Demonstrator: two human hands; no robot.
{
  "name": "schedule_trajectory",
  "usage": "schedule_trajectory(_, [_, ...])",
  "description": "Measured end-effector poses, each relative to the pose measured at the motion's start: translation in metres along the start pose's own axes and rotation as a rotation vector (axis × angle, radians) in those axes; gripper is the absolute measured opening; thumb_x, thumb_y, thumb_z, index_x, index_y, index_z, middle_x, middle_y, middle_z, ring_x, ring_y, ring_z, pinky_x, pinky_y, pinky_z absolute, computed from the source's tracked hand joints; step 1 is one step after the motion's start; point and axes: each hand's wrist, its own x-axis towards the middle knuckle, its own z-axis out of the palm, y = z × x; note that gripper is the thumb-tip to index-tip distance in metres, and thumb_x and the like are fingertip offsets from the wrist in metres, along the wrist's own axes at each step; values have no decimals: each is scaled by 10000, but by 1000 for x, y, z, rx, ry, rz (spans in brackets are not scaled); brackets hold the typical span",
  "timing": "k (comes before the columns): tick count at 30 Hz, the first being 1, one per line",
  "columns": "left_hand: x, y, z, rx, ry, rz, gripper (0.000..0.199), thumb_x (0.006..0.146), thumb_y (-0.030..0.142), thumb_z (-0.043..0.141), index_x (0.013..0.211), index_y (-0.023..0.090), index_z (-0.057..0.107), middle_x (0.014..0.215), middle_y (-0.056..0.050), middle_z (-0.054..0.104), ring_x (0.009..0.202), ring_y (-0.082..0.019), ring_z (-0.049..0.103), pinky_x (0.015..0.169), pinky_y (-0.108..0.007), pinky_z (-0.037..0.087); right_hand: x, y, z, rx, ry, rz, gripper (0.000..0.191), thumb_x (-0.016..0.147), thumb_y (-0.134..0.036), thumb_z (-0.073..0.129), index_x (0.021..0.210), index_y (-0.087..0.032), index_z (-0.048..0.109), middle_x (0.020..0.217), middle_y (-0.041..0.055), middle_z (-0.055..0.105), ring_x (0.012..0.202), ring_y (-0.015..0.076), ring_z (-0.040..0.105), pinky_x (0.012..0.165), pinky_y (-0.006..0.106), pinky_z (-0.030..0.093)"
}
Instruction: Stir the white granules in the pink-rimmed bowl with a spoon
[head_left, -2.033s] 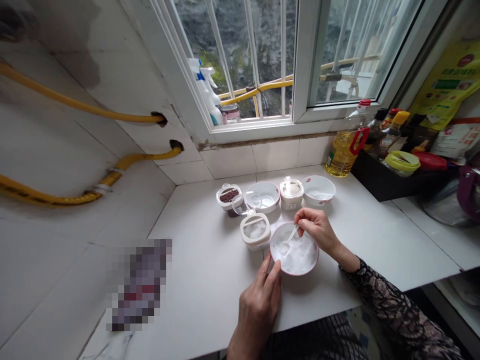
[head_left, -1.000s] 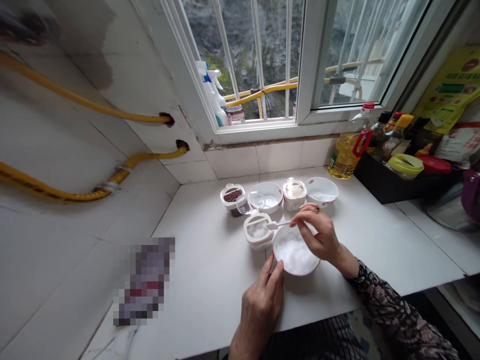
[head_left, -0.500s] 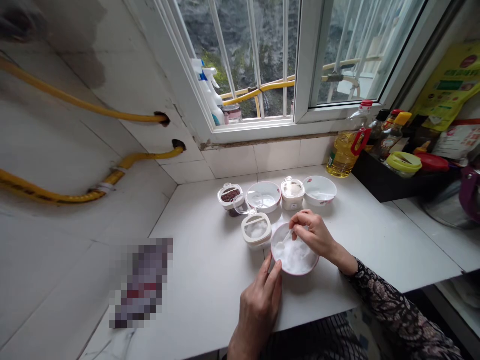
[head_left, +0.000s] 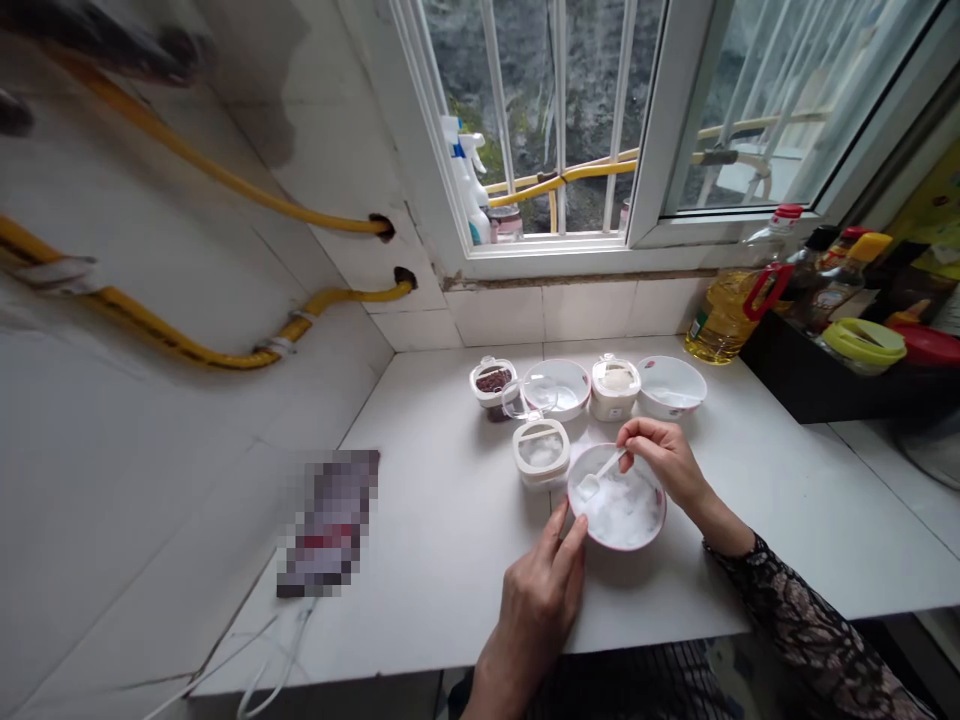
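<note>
My right hand (head_left: pixel 666 462) is closed on the handle of a small white spoon (head_left: pixel 591 485), its bowl end tilted down over the white granules (head_left: pixel 624 512). These granules lie in a white bowl (head_left: pixel 627 548) with a pink rim. At the bowl's near left side, my left hand (head_left: pixel 534 592) grips the rim with its fingertips. Touching or almost touching that bowl, a clear container (head_left: pixel 541 480) with a cream frame holds more white stuff, its clear lid (head_left: pixel 531 397) flipped up.
Behind stand a container of dark reddish bits (head_left: pixel 493 388), two white bowls (head_left: pixel 576 408) (head_left: pixel 679 408) and a container of pale powder (head_left: pixel 615 400). An oil bottle (head_left: pixel 724 310) and a black condiment box (head_left: pixel 784 370) are at right. A blurred-out object (head_left: pixel 330 530) with a white cable lies left.
The camera view has shifted, so the scene sits further right. The spoon shows more clearly above the granules. Both hands keep their hold.
</note>
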Motion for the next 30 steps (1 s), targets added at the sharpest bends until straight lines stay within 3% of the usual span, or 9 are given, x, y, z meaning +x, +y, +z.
schedule_trajectory(9, [-1, -1, 1, 26, 7, -1, 346, 958, 82, 481, 1298, 127, 534, 1287, -220, 637, 1067, -237, 708, 729, -230, 615, 2, 3, -2, 30, 26, 20, 108, 665, -251, 566, 641, -179, 642, 459, -8, 626, 465, 141, 561, 547, 266, 441])
schedule_trajectory(18, [-2, -1, 0, 11, 6, 2, 376, 962, 83, 473, 1331, 138, 516, 1298, -220, 630, 1090, -244, 699, 750, -244, 621, 6, 2, -3, 104, 71, -8, 91, 712, -249, 574, 676, -188, 632, 487, -17, 616, 506, 151, 587, 635, 308, 502])
schedule_trajectory(21, [-2, -1, 0, 5, -11, -6, 392, 965, 84, 469, 1350, 149, 503, 1313, -218, 620, 1105, -246, 692, 751, -248, 622, 2, 0, 4, 66, 111, -155, 93, 817, -275, 565, 796, -201, 618, 628, -4, 662, 604, 169, 653, 675, 320, 530])
schedule_trajectory(24, [-2, -1, 0, 1, -14, -5, 398, 964, 82, 474, 1356, 147, 497, 1323, -222, 611, 1118, -247, 684, 765, -250, 621, -4, -2, 14, -109, 120, -392, 93, 925, -259, 521, 922, -214, 603, 775, 31, 704, 736, 189, 688, 717, 334, 536])
schedule_trajectory(28, [-3, -2, 0, -7, -12, -1, 386, 966, 78, 467, 1346, 138, 505, 1326, -226, 608, 1134, -248, 676, 772, -245, 618, -8, -3, 23, -504, -5, -826, 183, 921, -106, 480, 960, -218, 619, 811, 46, 718, 790, 203, 657, 853, 404, 500])
schedule_trajectory(30, [-3, -2, 0, -6, -4, -1, 385, 964, 71, 470, 1342, 135, 508, 1323, -227, 610, 1133, -246, 677, 774, -243, 617, -9, -5, 22, -570, -39, -926, 235, 900, -62, 469, 995, -219, 617, 817, 40, 723, 771, 199, 652, 887, 422, 486])
